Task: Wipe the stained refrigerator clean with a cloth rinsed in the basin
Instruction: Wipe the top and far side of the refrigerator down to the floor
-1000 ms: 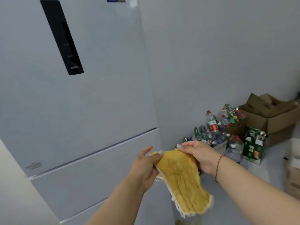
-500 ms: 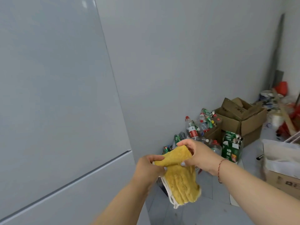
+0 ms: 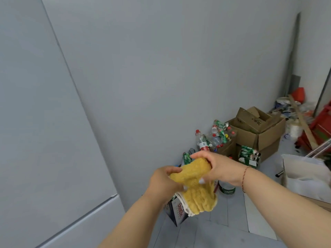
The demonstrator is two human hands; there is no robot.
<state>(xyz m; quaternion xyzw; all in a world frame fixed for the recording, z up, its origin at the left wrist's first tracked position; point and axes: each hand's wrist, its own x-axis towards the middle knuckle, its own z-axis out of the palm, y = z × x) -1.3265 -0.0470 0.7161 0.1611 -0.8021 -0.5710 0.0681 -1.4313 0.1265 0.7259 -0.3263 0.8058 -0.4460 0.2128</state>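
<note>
Yellow cloth (image 3: 195,183) bunched btwn 2 hands; left grip (image 3: 165,181) & right grip (image 3: 221,168) both grasping it.

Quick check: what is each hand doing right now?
Left hand: grips the yellow cloth at its left end.
Right hand: grips the same cloth at its upper right.

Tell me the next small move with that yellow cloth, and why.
Probably finish folding the cloth into a pad, then turn left and press it to the fridge. Both the left hand and the right hand grip it bunched in mid-air, its lower part hanging loose, and it is clear of the fridge door at the left. No basin is in view.
</note>
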